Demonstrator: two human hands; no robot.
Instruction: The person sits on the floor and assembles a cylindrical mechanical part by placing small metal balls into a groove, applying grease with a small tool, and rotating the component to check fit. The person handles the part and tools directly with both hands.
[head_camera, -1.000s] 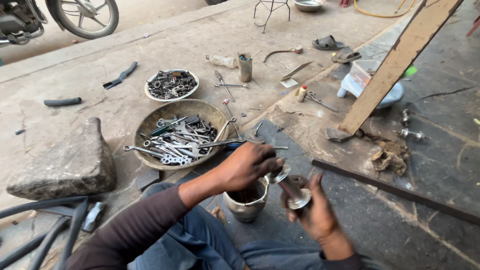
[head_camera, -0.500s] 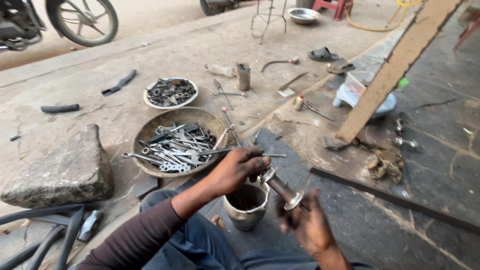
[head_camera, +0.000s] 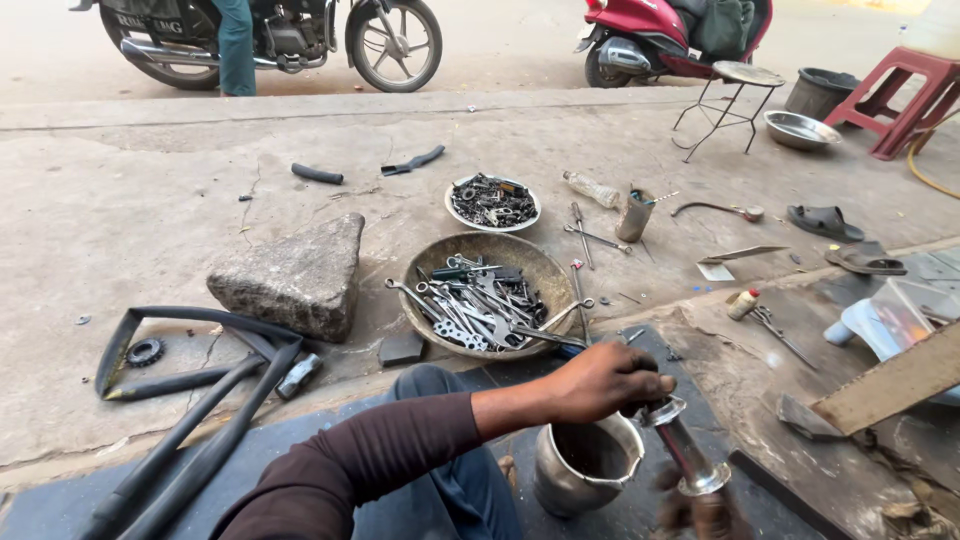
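Metal rod (head_camera: 682, 452) is sitting low in the frame, right of the steel cup (head_camera: 585, 465); your left hand (head_camera: 600, 383) fingers are pinching its top, your right hand (head_camera: 705, 512) is blurring beneath, grip unclear. Oily metal could be slipping and tipping that cup.

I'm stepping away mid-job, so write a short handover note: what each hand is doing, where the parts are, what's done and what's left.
Left hand: gripping the upper end of the metal tube, over the dented metal cup.
Right hand: blurred at the bottom edge, at the tube's flared lower end; its grip can't be made out.
Parts: the cup stands on the dark mat by the knee. The bowl of wrenches sits just beyond, and the plate of small parts behind that.
Done: the tube is in hand beside the cup.
Left: handling of the tube looks unfinished; it is not set down.
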